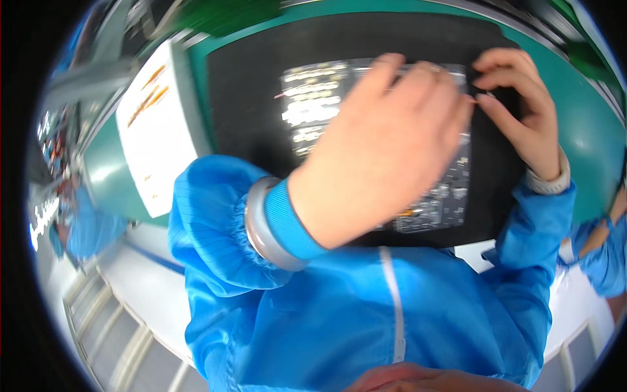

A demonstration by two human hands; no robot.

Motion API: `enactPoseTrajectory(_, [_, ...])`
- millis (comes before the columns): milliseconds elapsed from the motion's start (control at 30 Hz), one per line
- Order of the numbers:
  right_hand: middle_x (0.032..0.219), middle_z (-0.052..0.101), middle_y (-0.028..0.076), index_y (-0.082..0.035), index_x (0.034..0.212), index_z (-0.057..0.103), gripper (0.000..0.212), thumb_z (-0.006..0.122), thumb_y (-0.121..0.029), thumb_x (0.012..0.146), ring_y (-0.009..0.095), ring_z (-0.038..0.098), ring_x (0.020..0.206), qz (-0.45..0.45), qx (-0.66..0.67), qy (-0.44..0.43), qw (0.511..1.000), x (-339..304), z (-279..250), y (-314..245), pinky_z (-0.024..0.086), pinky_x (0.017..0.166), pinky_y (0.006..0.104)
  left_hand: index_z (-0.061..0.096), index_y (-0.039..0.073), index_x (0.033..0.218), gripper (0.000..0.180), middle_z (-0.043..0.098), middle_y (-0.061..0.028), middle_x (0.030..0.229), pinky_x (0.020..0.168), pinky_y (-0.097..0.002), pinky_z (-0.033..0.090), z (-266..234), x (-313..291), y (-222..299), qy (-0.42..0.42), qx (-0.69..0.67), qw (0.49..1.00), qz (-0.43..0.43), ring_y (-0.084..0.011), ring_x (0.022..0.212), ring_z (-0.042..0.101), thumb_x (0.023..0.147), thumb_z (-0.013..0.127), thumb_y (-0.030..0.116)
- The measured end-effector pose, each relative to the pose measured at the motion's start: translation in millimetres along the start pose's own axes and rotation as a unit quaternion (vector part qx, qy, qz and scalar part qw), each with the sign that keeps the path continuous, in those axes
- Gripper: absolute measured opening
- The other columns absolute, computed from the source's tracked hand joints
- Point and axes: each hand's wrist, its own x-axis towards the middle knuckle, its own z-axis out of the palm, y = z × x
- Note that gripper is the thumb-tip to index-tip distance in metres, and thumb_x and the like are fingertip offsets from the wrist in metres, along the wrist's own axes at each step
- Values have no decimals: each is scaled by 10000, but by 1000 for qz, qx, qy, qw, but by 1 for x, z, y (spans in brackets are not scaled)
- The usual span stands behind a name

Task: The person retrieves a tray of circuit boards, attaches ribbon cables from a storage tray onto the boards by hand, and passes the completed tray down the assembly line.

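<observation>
A dark circuit board panel [450,202] with several rows of small shiny parts lies on a black mat [251,124]. My left hand [392,144] is over the middle of the panel, back up, and hides much of it. Its fingers look bent, but blur and the hand itself hide their tips. At the panel's right edge is my right hand [526,108], thumb and fingers curled close together around something tiny. A small orange bit [475,100] shows between the two hands; which hand has it I cannot tell. A thin pinkish strip [281,96] sticks out at the panel's left edge.
Left of the mat stands a white tray or board [153,137] with several orange-brown strips on it. Beneath everything is a green tabletop [588,157]. Other people in blue clothing are at the far left [95,222] and far right [601,255].
</observation>
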Motion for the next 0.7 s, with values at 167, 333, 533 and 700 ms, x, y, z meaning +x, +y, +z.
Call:
enactPoseTrajectory(167, [1076, 585, 96, -6, 896, 615, 96, 623, 0, 801, 225, 523, 1050, 41, 38, -20, 998, -4, -16, -1, 383, 918, 319, 619, 17, 1096, 414, 616, -150, 1064, 827, -409, 479, -64, -39, 0, 26, -22, 993, -113, -319, 965, 597, 686, 662, 51])
enactPoseTrajectory(333, [1089, 569, 89, 1, 927, 604, 79, 585, 8, 850, 194, 515, 1049, 112, 40, -3, 993, -14, -21, 0, 399, 892, 284, 652, 52, 963, 228, 649, -120, 953, 786, -396, 490, -107, -144, -46, 4, 240, 919, -314, -312, 911, 610, 748, 724, 57])
enactPoseTrajectory(533, [1092, 570, 85, -3, 941, 607, 68, 564, -18, 891, 172, 535, 1002, 114, 32, 2, 993, -18, -23, 10, 416, 866, 265, 656, 52, 952, 132, 661, -99, 936, 791, -365, 482, -136, -227, -69, -44, 316, 870, -377, -289, 885, 615, 830, 656, 103])
enactPoseTrajectory(700, [1074, 580, 89, 4, 939, 611, 68, 567, -20, 892, 168, 535, 1019, 114, 46, 21, 992, -20, -23, 12, 412, 880, 262, 672, 66, 933, 103, 671, -71, 936, 833, -362, 469, -130, -234, -81, -55, 326, 885, -328, -264, 939, 607, 840, 633, 88])
